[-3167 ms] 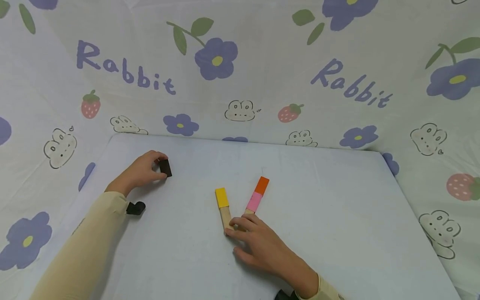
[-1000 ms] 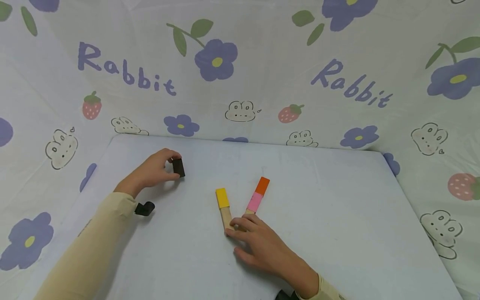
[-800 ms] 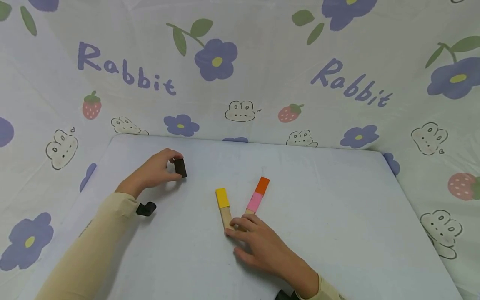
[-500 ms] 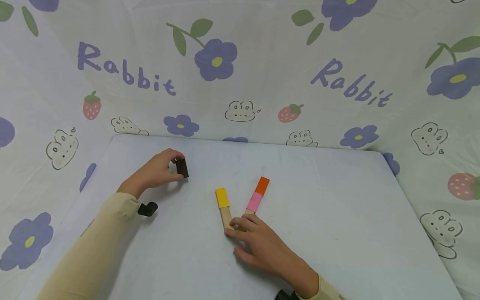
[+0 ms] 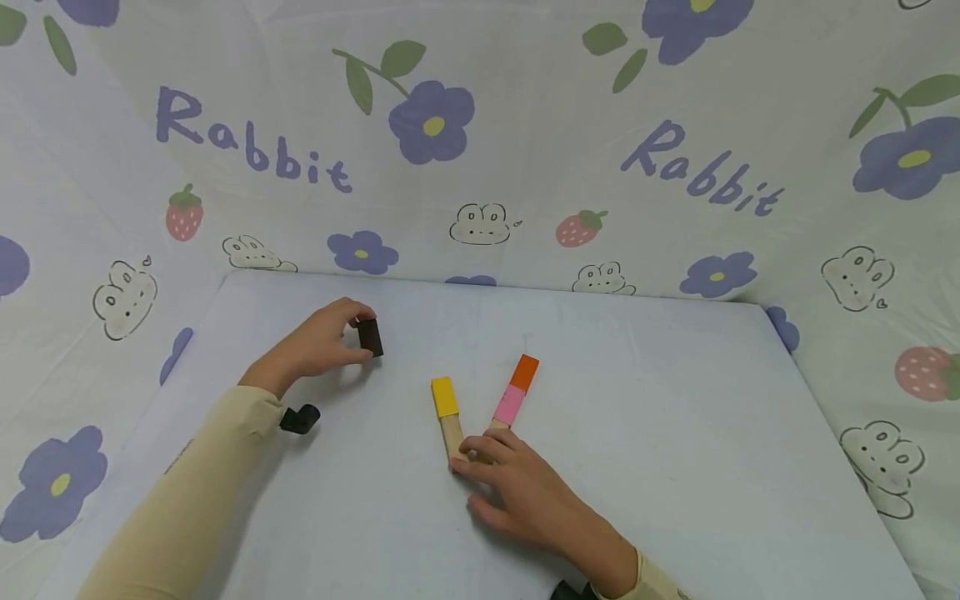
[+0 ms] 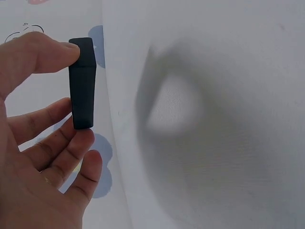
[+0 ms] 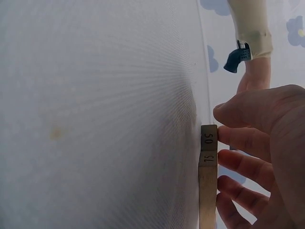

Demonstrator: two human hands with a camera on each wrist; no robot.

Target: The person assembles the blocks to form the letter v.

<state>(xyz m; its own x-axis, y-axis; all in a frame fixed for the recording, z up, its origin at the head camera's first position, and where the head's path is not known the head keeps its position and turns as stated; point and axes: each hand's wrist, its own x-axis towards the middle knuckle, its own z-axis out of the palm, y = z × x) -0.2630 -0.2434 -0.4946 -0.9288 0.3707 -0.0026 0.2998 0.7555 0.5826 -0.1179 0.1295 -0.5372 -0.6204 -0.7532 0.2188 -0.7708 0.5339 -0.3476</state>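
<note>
In the head view my left hand (image 5: 315, 343) holds a small black rectangular block (image 5: 371, 337) over the left part of the table. The left wrist view shows the black block (image 6: 82, 90) pinched between thumb and fingertips, off the white surface. Near the table's middle, my right hand (image 5: 525, 492) rests its fingertips on bare wooden blocks. One such wooden block (image 5: 452, 435) ends in a yellow block (image 5: 445, 397). A second row, partly under the fingers, runs to a pink block (image 5: 510, 404) and an orange block (image 5: 525, 372). Numbered wooden blocks (image 7: 208, 191) touch the fingertips in the right wrist view.
All blocks lie on a white table (image 5: 675, 442). Behind and beside it hangs a printed cloth (image 5: 525, 125) with flowers, rabbits and strawberries. A black wrist device (image 5: 300, 419) sticks out from the left sleeve (image 5: 180, 492).
My left hand has moved rightward with the black block in its grip, toward the yellow block. The right hand and the blocks under it have stayed in place.
</note>
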